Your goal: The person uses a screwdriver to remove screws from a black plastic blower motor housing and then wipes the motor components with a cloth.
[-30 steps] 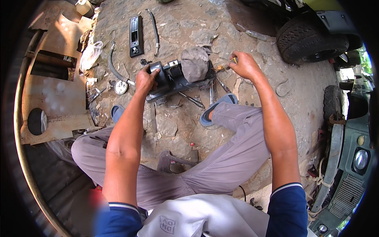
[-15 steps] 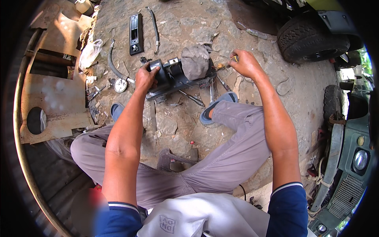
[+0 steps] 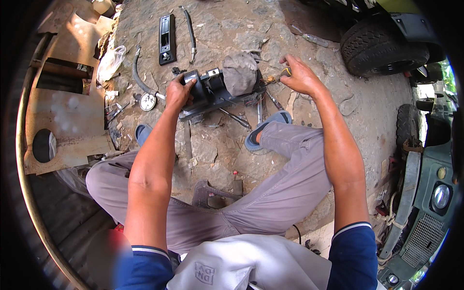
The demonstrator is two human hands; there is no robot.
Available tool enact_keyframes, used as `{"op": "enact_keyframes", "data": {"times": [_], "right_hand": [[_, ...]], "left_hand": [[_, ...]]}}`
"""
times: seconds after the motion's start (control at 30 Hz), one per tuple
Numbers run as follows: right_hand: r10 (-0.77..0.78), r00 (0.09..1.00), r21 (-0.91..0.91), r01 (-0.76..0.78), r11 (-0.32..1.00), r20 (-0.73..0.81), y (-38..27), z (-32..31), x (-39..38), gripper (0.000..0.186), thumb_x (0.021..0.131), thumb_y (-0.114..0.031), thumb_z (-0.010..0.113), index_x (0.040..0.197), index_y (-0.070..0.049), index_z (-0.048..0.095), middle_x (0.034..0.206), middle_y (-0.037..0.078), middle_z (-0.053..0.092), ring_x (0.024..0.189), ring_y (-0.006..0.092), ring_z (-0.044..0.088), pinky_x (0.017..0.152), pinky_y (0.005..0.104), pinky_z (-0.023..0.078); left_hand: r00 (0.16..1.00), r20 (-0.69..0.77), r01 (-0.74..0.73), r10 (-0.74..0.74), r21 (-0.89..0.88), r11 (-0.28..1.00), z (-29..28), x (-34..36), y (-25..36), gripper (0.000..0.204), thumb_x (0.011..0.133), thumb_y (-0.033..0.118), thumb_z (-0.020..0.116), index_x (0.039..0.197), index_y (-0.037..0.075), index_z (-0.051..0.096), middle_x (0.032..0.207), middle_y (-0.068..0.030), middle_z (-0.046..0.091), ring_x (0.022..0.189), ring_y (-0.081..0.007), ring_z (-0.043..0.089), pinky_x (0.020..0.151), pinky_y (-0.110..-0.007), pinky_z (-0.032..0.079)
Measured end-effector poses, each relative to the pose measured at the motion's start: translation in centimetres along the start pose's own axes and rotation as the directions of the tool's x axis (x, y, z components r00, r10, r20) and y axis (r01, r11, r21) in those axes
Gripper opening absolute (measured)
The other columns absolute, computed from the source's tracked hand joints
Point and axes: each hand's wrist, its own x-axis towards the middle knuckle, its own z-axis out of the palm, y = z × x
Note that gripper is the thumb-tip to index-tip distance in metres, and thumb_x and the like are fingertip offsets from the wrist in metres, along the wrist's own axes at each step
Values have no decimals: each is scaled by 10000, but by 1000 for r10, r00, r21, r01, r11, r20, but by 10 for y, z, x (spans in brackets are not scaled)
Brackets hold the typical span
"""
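On the rocky ground before me lies a black box-shaped device (image 3: 220, 101), its casing partly apart. My left hand (image 3: 180, 91) grips the black housing at its left end, thumb on top. A crumpled grey cloth (image 3: 240, 75) is draped over the right part. Off the device's right end, my right hand (image 3: 300, 78) is closed around a screwdriver (image 3: 286, 72) with a yellow and black handle; the index finger sticks out. The tool points toward orange-coloured wiring (image 3: 267, 80) at that end. Whether its tip touches anything is too small to tell.
Beyond the device lie a long black panel (image 3: 167, 41) and a black hose (image 3: 189, 34). A round gauge (image 3: 147, 102) with a hose sits left, near a rusty metal sheet (image 3: 72, 113). Hand tools (image 3: 237, 118) lie by my sandal (image 3: 278, 118). Vehicle tyres (image 3: 382, 48) stand right.
My right index finger has straightened away from the screwdriver handle, while the other fingers stay around it. My left hand keeps its hold on the housing.
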Motion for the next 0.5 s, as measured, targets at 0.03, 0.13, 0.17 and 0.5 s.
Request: {"op": "enact_keyframes", "data": {"times": [0.03,0.13,0.17,0.5], "right_hand": [[10,1000,27,-10,1000,1,-4,0,-1,409,802,-186,687,1165,-23,591,1144,245,629,1129,405,576,968,447,459],[-20,999,23,19,1000,44,-10,-4,0,373,828,-188,665,1149,-23,571,1161,254,614,1139,405,572,954,459,463],[-40,997,8,39,999,64,-11,-6,1,357,838,-189,657,1140,-21,565,1162,260,610,1138,405,575,944,465,468],[-72,980,-170,40,985,-186,-23,26,7,419,905,-344,638,1118,0,530,963,282,667,978,460,630,836,524,499]], "left_hand": [[1000,-1,-1,1,-5,1000,0,0,-1,672,868,337,750,1419,48,497,717,-127,699,500,-197,657,460,-336,519],[1000,-7,-7,6,-20,1000,0,2,-3,673,868,346,749,1418,52,498,707,-125,696,500,-197,658,460,-338,518],[1000,-9,-9,9,-26,1000,1,3,-4,673,868,349,749,1418,53,499,701,-124,695,500,-196,659,460,-338,517],[1000,-12,7,-7,-24,1000,4,4,-4,662,864,348,750,1412,66,510,697,-120,699,518,-206,669,471,-333,526]]}}
